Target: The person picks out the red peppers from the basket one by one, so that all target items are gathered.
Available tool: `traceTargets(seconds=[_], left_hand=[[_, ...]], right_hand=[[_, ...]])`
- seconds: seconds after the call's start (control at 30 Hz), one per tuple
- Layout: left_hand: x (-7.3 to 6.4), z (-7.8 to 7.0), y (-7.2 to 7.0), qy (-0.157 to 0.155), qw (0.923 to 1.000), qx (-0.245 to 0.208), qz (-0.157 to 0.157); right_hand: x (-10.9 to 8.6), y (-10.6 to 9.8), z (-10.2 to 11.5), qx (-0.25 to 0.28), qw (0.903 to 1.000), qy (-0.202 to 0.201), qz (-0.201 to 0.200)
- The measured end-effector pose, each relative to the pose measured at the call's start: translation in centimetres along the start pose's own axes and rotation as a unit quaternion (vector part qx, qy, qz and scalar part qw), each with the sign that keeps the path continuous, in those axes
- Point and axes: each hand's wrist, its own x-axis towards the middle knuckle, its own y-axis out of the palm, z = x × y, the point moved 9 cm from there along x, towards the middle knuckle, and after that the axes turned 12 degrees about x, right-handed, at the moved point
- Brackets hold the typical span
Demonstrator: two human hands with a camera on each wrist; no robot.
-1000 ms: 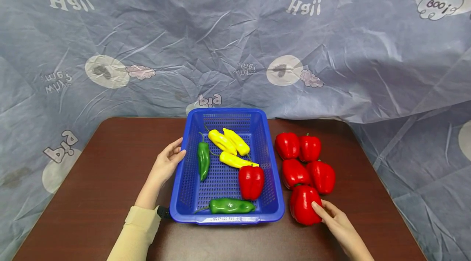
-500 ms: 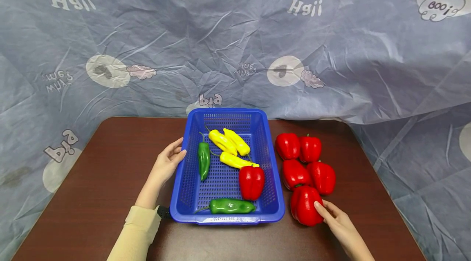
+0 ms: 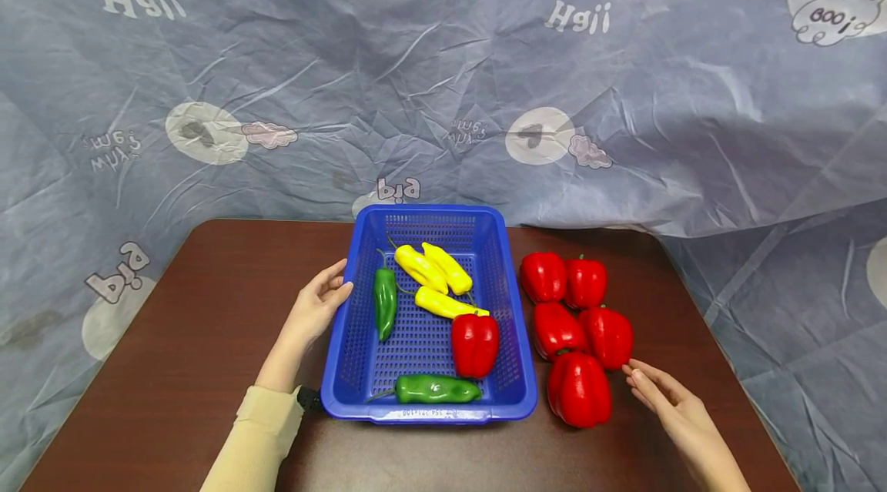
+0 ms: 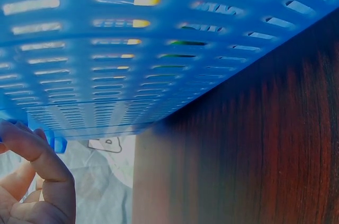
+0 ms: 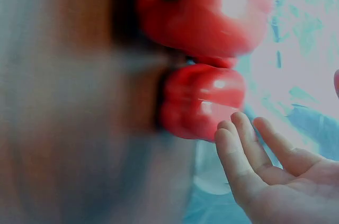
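Observation:
A blue plastic basket (image 3: 427,413) stands mid-table, holding yellow peppers (image 3: 446,303), two green peppers (image 3: 436,389) and a red bell pepper (image 3: 474,346). At its left rim is my left hand (image 3: 315,311), curled fingers and thumb holding the edge; the fingertips are partly hidden in the left wrist view. My right hand (image 3: 682,411) is off to the right, with extended fingers and nothing held. Its fingertips are close to the nearest red bell pepper (image 3: 579,390) and another red bell pepper (image 3: 607,336). The right wrist view shows the spread fingers (image 5: 254,147) below the peppers.
More red bell peppers (image 3: 558,329) are clustered just right of the basket, at the back of that group too. A brown wooden table (image 3: 173,353) lies under everything. Behind it hangs a wrinkled grey-blue printed cloth (image 3: 416,92).
My right hand has let go of the nearest red bell pepper and moved right, away from it. That pepper has stayed nearly in place. My left hand remains at the basket rim.

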Motion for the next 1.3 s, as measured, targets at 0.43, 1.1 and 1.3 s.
traceTargets(seconds=[0.43,1.1,1.3], left_hand=[[-0.2,0.1,-0.1,0.0,1.0,0.0,0.004],[-0.2,0.1,-0.1,0.003,1.0,-0.005,-0.002],[-0.1,0.0,0.0,0.004,1.0,-0.005,0.0]], right_hand=[[1.1,-0.1,7.7,-0.097,0.9936,-0.058,0.0],[4.0,10.0,18.3,-0.066,0.9747,-0.178,0.118],[5.4,12.7,19.5,-0.076,0.9722,-0.169,0.144]])
